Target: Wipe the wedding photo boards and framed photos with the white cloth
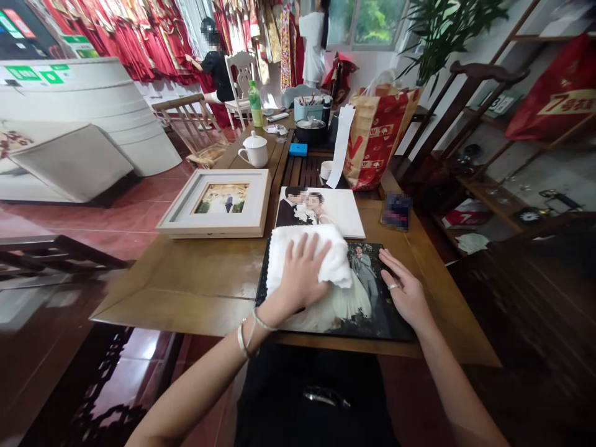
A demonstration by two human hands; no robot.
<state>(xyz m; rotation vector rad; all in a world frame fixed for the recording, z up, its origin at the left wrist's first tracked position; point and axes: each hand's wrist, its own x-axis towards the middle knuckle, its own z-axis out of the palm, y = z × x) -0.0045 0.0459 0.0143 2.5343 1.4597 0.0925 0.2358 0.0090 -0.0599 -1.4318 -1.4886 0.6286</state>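
A large dark wedding photo print (372, 298) lies flat at the near edge of the wooden table (195, 279). A folded white cloth (298, 245) rests on the print's upper left part. My left hand (300, 273) lies flat on that cloth, fingers stretched and spread. Over on the print's right edge, my right hand (405, 288) presses down flat with fingers extended; a ring shows on one finger. Neither hand grips anything.
A second white photo print (339, 208) and a framed photo (218, 202) lie farther back. Behind them stand a white lidded cup (254, 149), a blue box (298, 149), a red-and-tan bag (377, 143) and a green bottle (254, 102). Chairs flank the table. Two people are in the far background.
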